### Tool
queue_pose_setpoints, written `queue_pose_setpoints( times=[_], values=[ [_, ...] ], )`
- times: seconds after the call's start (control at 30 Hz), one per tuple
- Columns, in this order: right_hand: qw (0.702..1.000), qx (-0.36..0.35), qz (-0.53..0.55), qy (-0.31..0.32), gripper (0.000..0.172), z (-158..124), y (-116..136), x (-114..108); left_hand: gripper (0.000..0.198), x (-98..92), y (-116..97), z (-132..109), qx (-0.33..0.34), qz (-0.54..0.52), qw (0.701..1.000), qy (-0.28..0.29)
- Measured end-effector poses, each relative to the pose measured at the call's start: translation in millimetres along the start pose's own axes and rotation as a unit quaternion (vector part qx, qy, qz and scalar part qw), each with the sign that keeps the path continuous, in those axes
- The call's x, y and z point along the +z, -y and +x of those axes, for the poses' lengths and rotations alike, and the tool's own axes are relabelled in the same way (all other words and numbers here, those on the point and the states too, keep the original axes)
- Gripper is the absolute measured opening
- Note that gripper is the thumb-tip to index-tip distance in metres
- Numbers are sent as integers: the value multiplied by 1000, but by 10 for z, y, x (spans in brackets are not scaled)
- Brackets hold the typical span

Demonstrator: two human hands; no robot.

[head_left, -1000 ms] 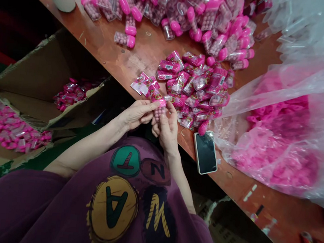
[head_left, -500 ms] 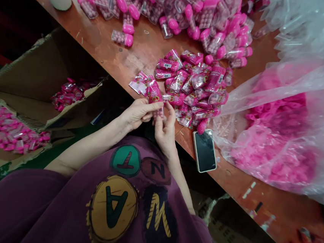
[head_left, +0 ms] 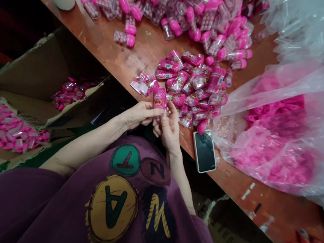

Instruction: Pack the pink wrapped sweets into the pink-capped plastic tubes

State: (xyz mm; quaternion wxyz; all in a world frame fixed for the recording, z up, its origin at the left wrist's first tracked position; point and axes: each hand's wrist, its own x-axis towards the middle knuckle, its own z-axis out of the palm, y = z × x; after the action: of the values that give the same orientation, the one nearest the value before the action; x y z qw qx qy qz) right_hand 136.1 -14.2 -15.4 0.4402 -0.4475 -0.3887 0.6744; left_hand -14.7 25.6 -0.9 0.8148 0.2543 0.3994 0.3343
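Now held upright between both hands at the bench's near edge: pink sachet [head_left: 160, 98], long axis pointing away from the body. Left hand [head_left: 139, 114] pinching its lower end, right hand [head_left: 169, 128] closed alongside (equally near), just before the sachet pile [head_left: 195, 84].

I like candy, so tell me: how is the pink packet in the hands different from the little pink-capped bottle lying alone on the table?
The packet wears a printed pink wrapper; the lone bottle is clear, showing small balls inside. The packet is pinched by the left hand and right hand; the bottle lies untouched on the table. Both are pink.
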Motion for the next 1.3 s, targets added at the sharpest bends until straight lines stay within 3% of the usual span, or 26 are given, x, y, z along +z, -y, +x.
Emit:
queue_pose_setpoints(
  times=[0.3, 0.5, 0.83, 1.1, 1.3],
  values=[
    [997, -13, -67, -21, 58, 53, -26, 9, 41, 37, 22, 57, 52, -35, 996, -57],
    [996, -25, -78, -42, 57, 39, -65, 87, 43, 34, 61, 20, 55, -27, 996, -62],
    [994, -34, -92, -51, 55, 55, -148, 124, 42, 138, 138, 49, 59, -56, 983, -167],
    [1000, 0, -5, -19, 58, 33, -24, 79, 42, -58, 147, -19, 10, -56, 998, -2],
    [1000, 8, 27, 12, 67, 80, -56, 15, 46, -45, 113, -47, 13, -45, 999, 16]
  ],
)
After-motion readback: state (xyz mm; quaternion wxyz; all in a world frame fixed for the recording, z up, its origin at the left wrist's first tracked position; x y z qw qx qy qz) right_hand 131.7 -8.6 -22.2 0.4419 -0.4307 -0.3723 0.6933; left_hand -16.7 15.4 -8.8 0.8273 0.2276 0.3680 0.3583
